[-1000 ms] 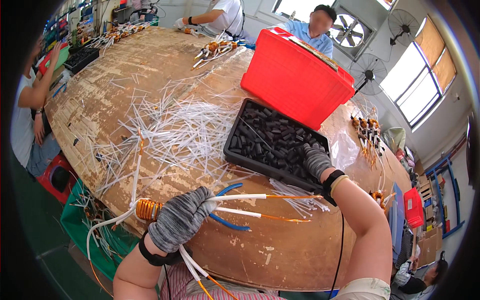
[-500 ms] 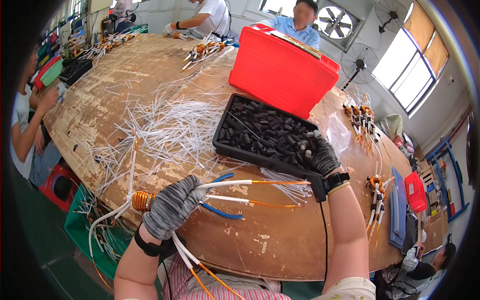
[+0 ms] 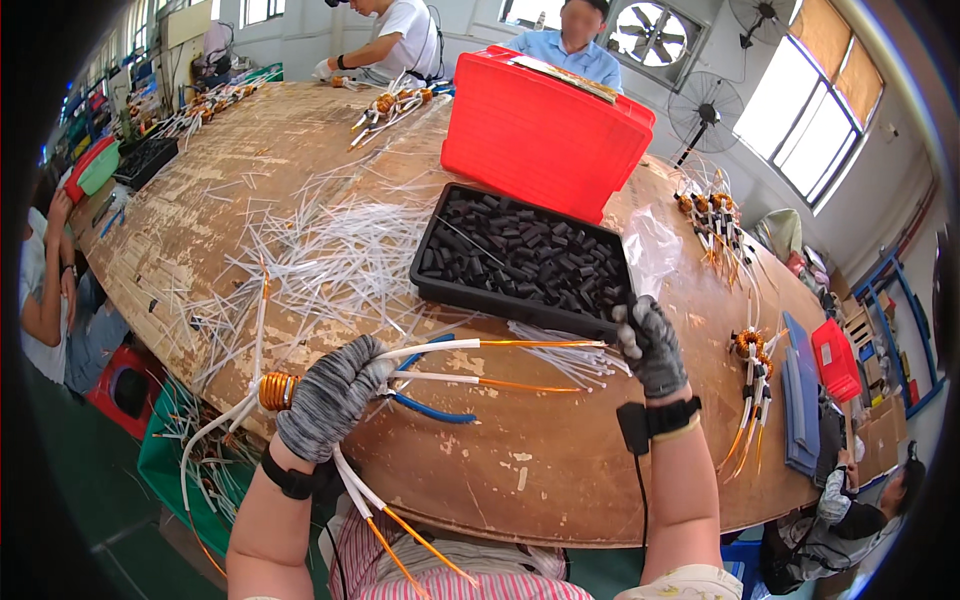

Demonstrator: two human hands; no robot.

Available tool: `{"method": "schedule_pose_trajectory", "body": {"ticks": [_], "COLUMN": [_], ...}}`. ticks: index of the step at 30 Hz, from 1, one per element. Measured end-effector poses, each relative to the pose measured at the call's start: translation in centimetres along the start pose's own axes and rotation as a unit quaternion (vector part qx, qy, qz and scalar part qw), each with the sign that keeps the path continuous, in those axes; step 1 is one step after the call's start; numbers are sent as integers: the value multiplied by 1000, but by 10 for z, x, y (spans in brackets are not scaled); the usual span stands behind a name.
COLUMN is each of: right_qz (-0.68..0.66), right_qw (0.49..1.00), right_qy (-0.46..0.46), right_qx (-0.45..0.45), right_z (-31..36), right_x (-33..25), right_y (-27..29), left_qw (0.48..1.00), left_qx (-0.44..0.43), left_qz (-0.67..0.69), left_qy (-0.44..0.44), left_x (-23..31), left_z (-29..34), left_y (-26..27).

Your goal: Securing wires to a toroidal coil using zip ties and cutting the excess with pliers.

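Note:
My left hand (image 3: 335,395), in a grey knit glove, is closed around a copper-wound coil (image 3: 279,391) and its white-sleeved leads (image 3: 440,378). Bare copper ends stick out to the right, and more leads hang below the wrist. The same fist holds a tool with two blue handles (image 3: 436,410); its head is hidden. At the near right corner of a black tray (image 3: 510,318) is my right hand (image 3: 652,350), gloved too. Its fingers are drawn together, and what they pinch cannot be made out. Short black sleeve pieces (image 3: 520,255) fill the tray.
Behind the tray stands a red bin (image 3: 545,125). White cable ties (image 3: 330,260) lie heaped left of it, with a smaller bunch (image 3: 570,352) in front. Finished-looking coils (image 3: 750,350) and blue folders (image 3: 800,400) are on the right. Co-workers sit around the table.
My right hand has drawn back from among the black sleeve pieces to the tray's near corner, fingers now together. My left hand still grips the coil and tool. The whole view has shifted slightly.

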State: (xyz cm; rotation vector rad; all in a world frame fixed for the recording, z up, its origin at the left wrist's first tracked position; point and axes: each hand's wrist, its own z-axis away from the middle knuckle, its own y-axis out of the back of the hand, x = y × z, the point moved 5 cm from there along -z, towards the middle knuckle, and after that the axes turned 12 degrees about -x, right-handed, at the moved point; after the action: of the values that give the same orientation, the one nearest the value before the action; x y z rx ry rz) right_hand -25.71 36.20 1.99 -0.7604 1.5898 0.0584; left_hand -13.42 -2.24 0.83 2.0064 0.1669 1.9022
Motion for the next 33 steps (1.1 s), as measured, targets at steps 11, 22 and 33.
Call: {"method": "schedule_pose_trajectory", "body": {"ticks": [11,22,33], "right_qz": [-124,-100,-87], "right_qw": [990,990,991], "right_qy": [-57,-61,-39], "right_qx": [38,84,89], "right_z": [64,66,56], "right_x": [28,36,26], "right_y": [-51,-52,-58], "left_qw": [994,998,999], "left_qx": [-14,-26,-20], "left_qz": [112,52,36], "left_qy": [3,-7,-23], "left_x": [-6,0,-3], "left_z": [1,1,1], "left_y": [-3,-4,-2]}}
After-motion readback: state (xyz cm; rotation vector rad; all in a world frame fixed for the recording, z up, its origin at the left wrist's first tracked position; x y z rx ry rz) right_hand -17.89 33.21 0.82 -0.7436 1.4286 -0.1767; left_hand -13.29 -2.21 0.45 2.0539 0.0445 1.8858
